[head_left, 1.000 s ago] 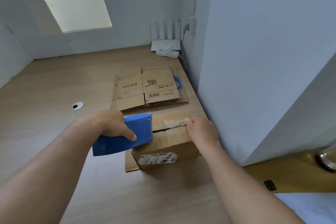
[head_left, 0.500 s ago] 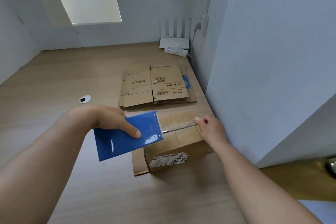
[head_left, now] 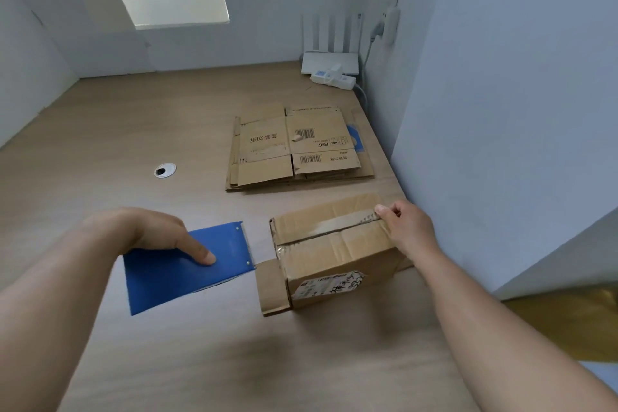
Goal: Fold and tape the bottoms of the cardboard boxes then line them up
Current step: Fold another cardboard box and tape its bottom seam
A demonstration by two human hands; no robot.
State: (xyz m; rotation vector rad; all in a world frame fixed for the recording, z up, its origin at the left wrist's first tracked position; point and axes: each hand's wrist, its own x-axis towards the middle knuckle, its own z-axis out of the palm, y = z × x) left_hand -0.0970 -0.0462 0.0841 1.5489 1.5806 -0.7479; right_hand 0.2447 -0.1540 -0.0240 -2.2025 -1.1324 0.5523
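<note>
A small cardboard box [head_left: 337, 257] stands bottom-up on the wooden table [head_left: 133, 130], its flaps folded shut. A strip of clear tape [head_left: 334, 227] runs along the seam and down the left side. My right hand [head_left: 406, 226] holds the box's right edge, thumb pressing the tape's end. My left hand [head_left: 147, 231] grips a blue tape dispenser [head_left: 187, 266], now to the left of the box and apart from it. A stack of flattened boxes [head_left: 297, 147] lies behind the box.
A white router [head_left: 329, 60] and a power strip [head_left: 332, 78] sit in the far right corner. A partition wall [head_left: 501, 110] stands close on the right. A round cable hole [head_left: 165, 170] lies left of the stack.
My left hand has drawn the dispenser leftward across the box top and off its left edge, leaving tape along the seam. My right hand stayed at the box's right edge.
</note>
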